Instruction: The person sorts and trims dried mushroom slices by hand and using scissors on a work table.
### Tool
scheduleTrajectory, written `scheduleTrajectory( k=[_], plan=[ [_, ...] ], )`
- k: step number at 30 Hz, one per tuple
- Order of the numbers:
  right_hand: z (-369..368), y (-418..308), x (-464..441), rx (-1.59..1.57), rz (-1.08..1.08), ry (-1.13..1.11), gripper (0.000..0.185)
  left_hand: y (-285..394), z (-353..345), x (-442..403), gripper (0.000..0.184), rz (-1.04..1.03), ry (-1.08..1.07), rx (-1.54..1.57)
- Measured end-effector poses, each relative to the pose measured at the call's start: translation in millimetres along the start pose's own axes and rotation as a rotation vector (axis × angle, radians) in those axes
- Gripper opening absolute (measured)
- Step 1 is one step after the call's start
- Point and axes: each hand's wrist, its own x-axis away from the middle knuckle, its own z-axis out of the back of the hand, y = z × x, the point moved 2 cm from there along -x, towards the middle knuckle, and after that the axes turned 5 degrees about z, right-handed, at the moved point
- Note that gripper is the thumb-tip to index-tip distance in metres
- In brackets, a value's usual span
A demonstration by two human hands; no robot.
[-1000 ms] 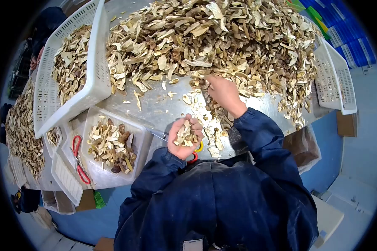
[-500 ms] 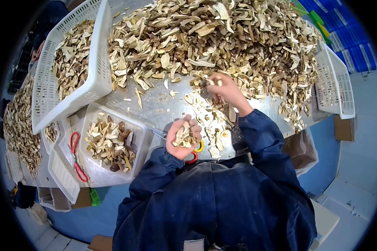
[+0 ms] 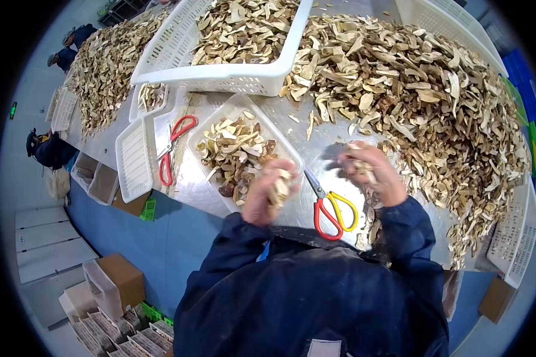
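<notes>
Fingers of left hand [image 3: 259,195] cup cream-brown, flat mushroom slices [image 3: 280,189], probably to prevent spills; right hand [image 3: 382,172] grips more, blurred. White translucent plastic tub [image 3: 275,132] at left hand's 11 o'clock, likely for reach.

Cream-tan mushroom slices [image 3: 280,189], blurry, 1 clump each in left grip [image 3: 264,195] and right grip [image 3: 377,170]

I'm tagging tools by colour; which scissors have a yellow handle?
The scissors lying between the left hand and right hand: one handle yellow, one red. The other pair has two red handles.
</notes>
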Motion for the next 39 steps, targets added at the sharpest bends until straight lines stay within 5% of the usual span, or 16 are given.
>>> scheduleTrajectory(
  k=[3, 6, 9, 13, 19, 23, 27, 32, 39],
  plan=[
    [-65.7, 25.7, -32.0, 0.086, -0.115, -0.021, 0.022, 37.4, 26.3, 6.6, 0.032, -0.377, 0.140, -0.317],
    [-94.3, 45.6, -57.4, 0.043, -0.098, -0.289, 0.031, 62.3, 19.5, 19.2, 0.036, -0.447, 0.291, -0.526],
    [-96.0, 28.6, -29.8, 0.239, -0.049, 0.060, 0.033, 73.1, 13.2, 22.7, 0.038, -0.536, 0.308, -0.697],
    [-31.5, -1.2, 14.0, 0.337, 0.030, 0.053, 0.029, 63.9, 4.4, 15.7, 0.037, -0.637, 0.422, -0.722],
    [64.0, -37.9, 61.3, 1.025, 0.307, 0.669, 0.020, 11.3, -52.0, -0.8, 0.036, -0.349, 0.066, -0.638],
    [83.3, -39.0, 48.9, 1.752, 0.642, 0.717, 0.022, -24.1, -85.5, 2.5, 0.036, -0.119, -0.181, -0.670],
    [62.0, -37.2, 37.0, 2.021, 0.324, 0.817, 0.018, -40.7, -93.3, -1.1, 0.038, -0.007, -0.274, -0.697],
    [70.1, -25.4, 50.9, 1.922, 0.444, 0.677, 0.018, -51.2, -81.9, -11.5, 0.037, 0.128, -0.236, -0.627],
    [78.2, -8.4, 105.3, 1.003, 0.312, 0.694, 0.042, -94.4, -62.4, -32.9, 0.036, 0.542, -0.277, -0.130]
  ],
)
